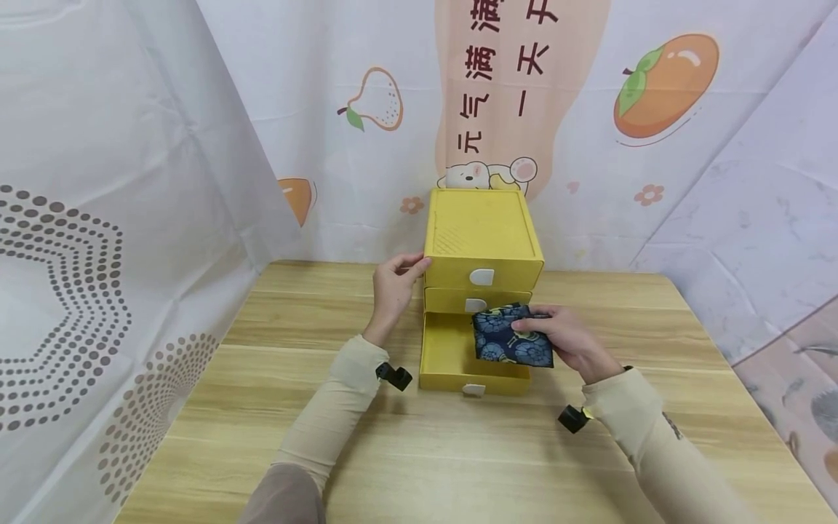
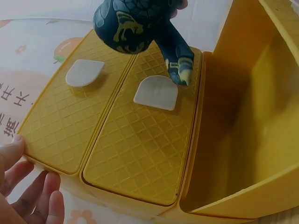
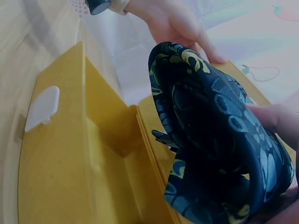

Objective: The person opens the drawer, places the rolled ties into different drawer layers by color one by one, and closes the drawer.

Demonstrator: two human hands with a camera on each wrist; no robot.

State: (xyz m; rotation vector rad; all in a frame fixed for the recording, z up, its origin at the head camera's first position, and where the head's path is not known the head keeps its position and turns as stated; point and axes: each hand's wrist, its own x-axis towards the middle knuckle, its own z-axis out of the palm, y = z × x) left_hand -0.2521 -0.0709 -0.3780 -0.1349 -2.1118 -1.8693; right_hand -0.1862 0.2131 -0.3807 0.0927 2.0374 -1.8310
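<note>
A yellow three-drawer cabinet (image 1: 481,233) stands at the back middle of the wooden table (image 1: 458,451). Its bottom drawer (image 1: 445,356) is pulled out and looks empty inside (image 2: 243,116); the two upper drawers (image 2: 140,140) are closed, each with a white tab handle. My left hand (image 1: 409,268) rests with straight fingers (image 2: 28,186) against the cabinet's top left front corner. My right hand (image 1: 533,324) pinches a folded dark blue patterned cloth (image 1: 507,338) and holds it over the right side of the open drawer. In the right wrist view the cloth (image 3: 210,140) hangs just above the drawer (image 3: 70,163).
Printed fabric backdrops (image 1: 98,218) close in the table on the left, back and right. The cabinet sits close to the back curtain. Bare wood lies to the cabinet's left and right and in front of the open drawer.
</note>
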